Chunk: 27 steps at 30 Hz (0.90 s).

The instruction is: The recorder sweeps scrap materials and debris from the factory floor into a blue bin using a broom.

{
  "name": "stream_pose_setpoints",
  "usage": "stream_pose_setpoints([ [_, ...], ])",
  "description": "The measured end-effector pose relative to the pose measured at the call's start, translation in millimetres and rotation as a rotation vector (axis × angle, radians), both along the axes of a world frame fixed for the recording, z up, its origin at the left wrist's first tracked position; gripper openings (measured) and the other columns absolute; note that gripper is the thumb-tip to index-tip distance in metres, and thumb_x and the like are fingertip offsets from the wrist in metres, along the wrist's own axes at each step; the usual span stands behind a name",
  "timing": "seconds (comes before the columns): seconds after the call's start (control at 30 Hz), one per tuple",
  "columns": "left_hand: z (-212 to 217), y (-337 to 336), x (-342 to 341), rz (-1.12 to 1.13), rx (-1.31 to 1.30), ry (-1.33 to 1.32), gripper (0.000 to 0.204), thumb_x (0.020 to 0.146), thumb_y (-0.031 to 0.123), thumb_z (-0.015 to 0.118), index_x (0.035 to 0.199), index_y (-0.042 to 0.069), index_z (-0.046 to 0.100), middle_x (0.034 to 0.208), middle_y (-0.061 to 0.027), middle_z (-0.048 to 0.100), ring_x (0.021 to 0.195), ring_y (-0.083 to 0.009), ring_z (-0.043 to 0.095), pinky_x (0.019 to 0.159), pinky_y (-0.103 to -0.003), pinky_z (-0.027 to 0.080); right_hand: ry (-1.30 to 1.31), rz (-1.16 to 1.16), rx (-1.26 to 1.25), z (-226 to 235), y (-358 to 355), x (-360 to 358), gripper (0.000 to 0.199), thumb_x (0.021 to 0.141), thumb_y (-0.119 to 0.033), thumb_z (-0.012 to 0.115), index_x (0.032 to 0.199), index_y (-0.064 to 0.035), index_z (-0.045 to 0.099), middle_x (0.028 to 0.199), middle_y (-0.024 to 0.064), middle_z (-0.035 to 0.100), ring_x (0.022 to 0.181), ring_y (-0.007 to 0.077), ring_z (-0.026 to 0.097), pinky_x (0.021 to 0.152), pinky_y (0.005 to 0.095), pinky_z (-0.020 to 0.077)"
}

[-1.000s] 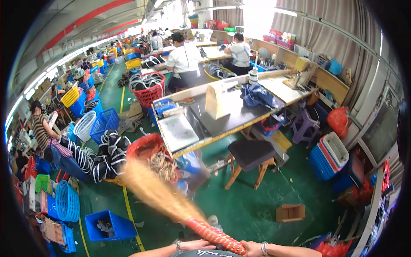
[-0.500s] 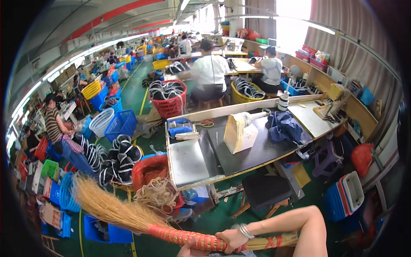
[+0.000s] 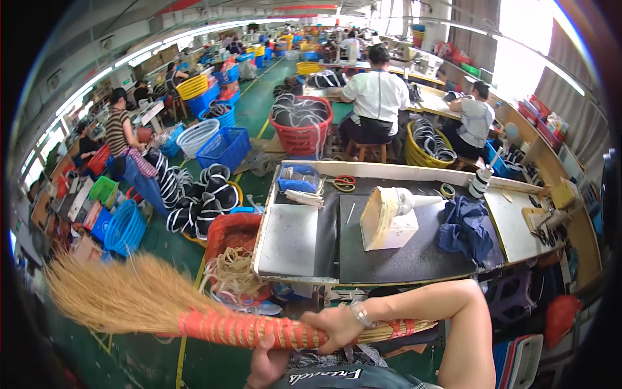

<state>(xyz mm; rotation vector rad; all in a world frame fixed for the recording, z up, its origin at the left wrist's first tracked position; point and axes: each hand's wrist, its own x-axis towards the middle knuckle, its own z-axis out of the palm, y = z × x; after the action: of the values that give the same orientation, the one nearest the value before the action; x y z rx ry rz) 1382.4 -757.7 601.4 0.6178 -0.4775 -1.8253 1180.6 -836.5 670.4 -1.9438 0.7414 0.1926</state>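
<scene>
A straw hand broom [image 3: 236, 329] lies across my front, nearly level, its pale bristles fanned out to the left. Red strips wrap its binding, and its straw handle end reaches right, partly behind my forearm. My right hand [image 3: 335, 326], with a silvery bracelet at the wrist, is closed over the handle from above. My left hand [image 3: 267, 364] grips the red-wrapped part from below, thumb up against it; its other fingers are mostly hidden under the broom.
Ahead stands a workbench [image 3: 295, 236] with a cone-tipped machine [image 3: 389, 220], scissors [image 3: 343, 183] and dark blue cloth [image 3: 463, 230]. Beside its left end sits a red bin [image 3: 227, 227] of pale strips. Seated people work at tables beyond; a person in stripes [image 3: 120, 129] is at left.
The broom has shifted left and slightly up in view, with both hands still on it. My view has swung left, so the bench and workers appear further right.
</scene>
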Motion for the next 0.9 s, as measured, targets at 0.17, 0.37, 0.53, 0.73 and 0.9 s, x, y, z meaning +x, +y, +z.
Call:
stream_pose_setpoints([
  [0.17, 25, -112, -31, 0.159, -0.178, 0.022, 0.045, 0.083, 0.024, 0.053, 0.123, 0.005, 0.042, 0.119, -0.0099, 0.051, 0.113, -0.0243, 0.048, 0.099, -0.043, 0.035, 0.237, -0.011, -0.287, 69, -62, -91, 0.078, 0.07, -0.04, 0.065, 0.128, -0.0015, 0.03, 0.098, 0.0243, 0.059, 0.092, 0.0368, 0.059, 0.08, 0.0412, 0.0468],
  [0.37, 59, -287, -84, 0.085, -0.285, 0.117, 0.039, 0.085, 0.029, 0.056, 0.119, 0.012, 0.046, 0.114, -0.0031, 0.054, 0.11, -0.0194, 0.049, 0.099, -0.043, 0.034, 0.712, -0.533, -1.523, 110, -121, -158, 0.024, 0.069, -0.012, 0.058, 0.09, -0.0082, 0.048, 0.071, 0.0056, 0.054, 0.064, 0.0211, 0.058, 0.055, 0.0359, 0.045],
  [0.53, 71, -448, -172, -0.248, -0.461, 0.145, 0.044, 0.089, 0.043, 0.049, 0.115, 0.007, 0.051, 0.112, -0.0088, 0.058, 0.099, -0.0189, 0.058, 0.089, -0.034, 0.045, 1.003, -0.682, -1.576, 170, -210, -209, 0.023, 0.063, -0.007, 0.061, 0.081, -0.0078, 0.048, 0.068, 0.0097, 0.054, 0.065, 0.0314, 0.058, 0.055, 0.0424, 0.043],
  [0.73, -52, -516, -148, 0.062, -0.747, -0.914, 0.034, 0.08, 0.023, 0.066, 0.103, -0.001, 0.057, 0.088, -0.0131, 0.063, 0.085, -0.0218, 0.062, 0.076, -0.03, 0.048, 1.05, -0.57, -1.379, 176, -400, -212, 0.014, 0.062, -0.009, 0.063, 0.074, -0.0081, 0.057, 0.069, 0.012, 0.061, 0.069, 0.0313, 0.061, 0.06, 0.0417, 0.0461],
  [0.9, -161, -471, -94, 0.307, -0.609, -1.465, 0.024, 0.073, 0.008, 0.061, 0.097, 0.006, 0.057, 0.099, -0.0124, 0.058, 0.096, -0.0315, 0.053, 0.085, -0.042, 0.041, 1.367, -0.268, -1.16, 117, -555, -219, 0.012, 0.067, -0.012, 0.062, 0.077, -0.0099, 0.067, 0.08, 0.0117, 0.066, 0.08, 0.0259, 0.064, 0.071, 0.0352, 0.0499],
])
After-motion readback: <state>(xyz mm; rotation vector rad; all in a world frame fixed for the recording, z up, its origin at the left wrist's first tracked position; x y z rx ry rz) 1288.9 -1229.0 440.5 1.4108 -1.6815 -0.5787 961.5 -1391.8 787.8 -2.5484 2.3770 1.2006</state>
